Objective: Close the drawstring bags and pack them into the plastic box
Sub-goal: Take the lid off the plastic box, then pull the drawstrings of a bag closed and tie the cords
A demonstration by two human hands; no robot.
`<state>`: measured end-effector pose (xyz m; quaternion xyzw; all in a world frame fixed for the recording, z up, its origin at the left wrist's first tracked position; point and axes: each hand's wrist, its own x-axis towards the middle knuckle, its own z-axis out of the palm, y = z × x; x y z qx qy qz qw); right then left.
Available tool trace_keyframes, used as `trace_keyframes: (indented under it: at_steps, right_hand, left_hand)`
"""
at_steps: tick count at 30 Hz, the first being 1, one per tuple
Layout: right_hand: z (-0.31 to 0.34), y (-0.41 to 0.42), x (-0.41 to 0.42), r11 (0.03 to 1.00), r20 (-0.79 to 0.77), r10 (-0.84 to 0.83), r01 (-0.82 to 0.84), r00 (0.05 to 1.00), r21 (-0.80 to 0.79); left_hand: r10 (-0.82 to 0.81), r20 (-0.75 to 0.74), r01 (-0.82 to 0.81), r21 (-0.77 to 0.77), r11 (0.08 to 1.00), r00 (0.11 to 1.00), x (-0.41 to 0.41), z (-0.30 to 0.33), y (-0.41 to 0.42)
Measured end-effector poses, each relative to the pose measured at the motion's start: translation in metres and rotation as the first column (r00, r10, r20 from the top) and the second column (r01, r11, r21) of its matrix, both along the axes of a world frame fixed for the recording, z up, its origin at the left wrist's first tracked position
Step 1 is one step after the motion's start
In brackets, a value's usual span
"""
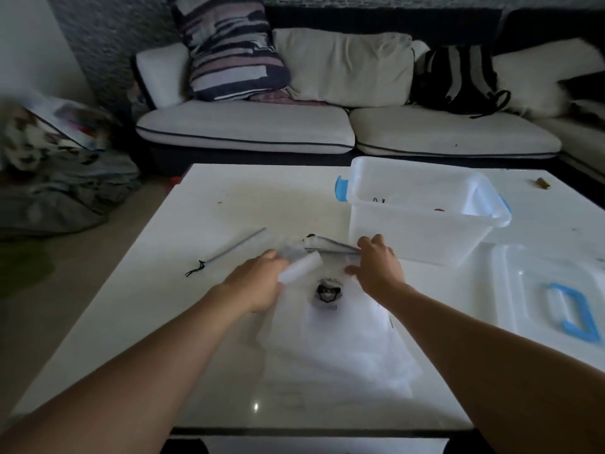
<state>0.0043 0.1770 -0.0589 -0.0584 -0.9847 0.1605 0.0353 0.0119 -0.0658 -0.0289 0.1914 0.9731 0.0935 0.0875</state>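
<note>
Your left hand (258, 283) grips a rolled white bag (299, 267); your right hand (376, 260), fingers curled, pinches the grey-edged mouth of a drawstring bag (327, 329) lying flat on the desk (229, 198). Both sit just before the plastic box (422, 211); its lid (550, 296) lies to its right.

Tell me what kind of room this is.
Most likely a home living room: a cushioned sofa with throw pillows faces a low white coffee table, and a backpack sits on the seat.
</note>
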Motion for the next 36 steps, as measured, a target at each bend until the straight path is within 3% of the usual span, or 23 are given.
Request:
trace_keyframes:
  at_steps: [3, 5, 7, 8, 9, 10, 11, 12, 13, 14, 15, 16, 17, 20, 22, 25, 27, 28, 29, 31, 32, 34, 36]
  right_hand:
    - [0.004, -0.005, -0.005, 0.999, 0.017, -0.005, 0.005, 1.000, 0.046]
    - [0.015, -0.011, -0.008, 0.995, 0.053, 0.014, -0.019, 0.998, 0.100]
    - [0.032, -0.021, -0.009, 0.988, 0.085, 0.027, -0.040, 0.996, 0.148]
    - [0.042, -0.026, -0.009, 0.986, 0.097, 0.049, -0.064, 0.994, 0.152]
    - [0.054, -0.031, -0.008, 0.987, 0.078, 0.082, -0.092, 0.994, 0.132]
    - [0.066, -0.034, -0.008, 0.989, 0.029, 0.118, -0.120, 0.993, 0.083]
    - [0.081, -0.037, -0.006, 0.989, -0.031, 0.145, -0.146, 0.989, -0.016]
    - [0.096, -0.038, -0.005, 0.962, -0.083, 0.152, -0.167, 0.985, -0.218]
    - [0.110, -0.038, -0.002, 0.847, -0.080, 0.141, -0.162, 0.987, -0.506]
    - [0.121, -0.035, 0.002, 0.612, -0.024, 0.154, -0.114, 0.988, -0.783]
    - [0.128, -0.032, 0.006, 0.351, 0.048, 0.195, -0.024, 0.980, -0.936]
    - [0.130, -0.027, 0.010, 0.179, 0.111, 0.245, 0.068, 0.963, -0.981]
    - [0.132, -0.021, 0.016, 0.091, 0.156, 0.298, 0.135, 0.942, -0.987]
    - [0.130, -0.010, 0.029, -0.016, 0.173, 0.488, 0.207, 0.855, -0.978]
    - [0.133, -0.004, 0.037, -0.037, 0.108, 0.519, 0.148, 0.848, -0.988]
    - [0.141, 0.004, 0.040, -0.097, 0.031, 0.387, 0.074, 0.921, -0.993]
    - [0.143, 0.012, 0.037, -0.156, -0.028, 0.228, 0.008, 0.973, -0.988]
    - [0.145, 0.017, 0.035, -0.122, -0.067, 0.124, -0.052, 0.990, -0.991]
    - [0.149, 0.022, 0.035, -0.006, -0.123, 0.033, -0.123, 0.992, -0.992]
    - [0.159, 0.031, 0.035, 0.334, -0.256, 0.012, -0.246, 0.967, -0.910]
    - [0.164, 0.032, 0.036, 0.464, -0.298, 0.086, -0.303, 0.951, -0.832]
    - [0.174, 0.027, 0.041, 0.559, -0.299, 0.283, -0.409, 0.912, -0.721]
    - [0.180, 0.014, 0.045, 0.547, -0.295, 0.398, -0.483, 0.869, -0.684]
  left_hand:
    - [0.091, -0.147, -0.092, 0.001, 0.996, 0.985, 0.002, 0.013, -0.002]
    - [0.208, -0.317, -0.193, 0.081, 0.978, 0.925, -0.001, 0.031, -0.005]
    - [0.397, -0.452, -0.257, 0.341, 0.904, 0.799, -0.006, 0.052, -0.010]
    - [0.494, -0.444, -0.249, 0.502, 0.828, 0.747, -0.007, 0.067, -0.012]
    - [0.577, -0.373, -0.236, 0.653, 0.719, 0.727, -0.008, 0.078, -0.012]
    - [0.635, -0.224, -0.231, 0.801, 0.552, 0.740, -0.008, 0.089, -0.010]
    - [0.613, -0.003, -0.247, 0.913, 0.324, 0.790, -0.007, 0.100, -0.007]
    - [0.477, 0.227, -0.283, 0.958, 0.048, 0.849, -0.005, 0.109, -0.003]
    - [0.272, 0.397, -0.353, 0.915, -0.198, 0.877, -0.004, 0.116, -0.001]
    - [0.061, 0.473, -0.424, 0.832, -0.358, 0.879, 0.000, 0.123, 0.001]
    - [-0.110, 0.485, -0.480, 0.757, -0.443, 0.868, 0.003, 0.128, 0.003]
    - [-0.213, 0.479, -0.518, 0.706, -0.483, 0.852, 0.007, 0.130, 0.005]
    - [-0.275, 0.470, -0.542, 0.675, -0.500, 0.839, 0.010, 0.131, 0.009]
    - [-0.319, 0.476, -0.573, 0.668, -0.475, 0.820, 0.022, 0.125, 0.022]
    - [-0.270, 0.484, -0.554, 0.716, -0.424, 0.833, 0.029, 0.124, 0.029]
    - [-0.233, 0.500, -0.549, 0.788, -0.278, 0.834, 0.030, 0.130, 0.036]
    - [-0.115, 0.562, -0.573, 0.810, -0.122, 0.819, 0.025, 0.127, 0.040]
    - [0.026, 0.597, -0.597, 0.802, -0.019, 0.802, 0.022, 0.124, 0.043]
    - [0.213, 0.587, -0.613, 0.786, 0.080, 0.781, 0.017, 0.118, 0.043]
    - [0.539, 0.331, -0.515, 0.825, 0.234, 0.774, 0.016, 0.116, 0.046]
    - [0.561, 0.183, -0.407, 0.861, 0.305, 0.808, 0.017, 0.120, 0.049]
    - [0.285, 0.027, -0.151, 0.892, 0.425, 0.958, 0.017, 0.129, 0.057]
    - [-0.094, 0.089, -0.028, 0.856, 0.516, 0.992, 0.023, 0.136, 0.070]
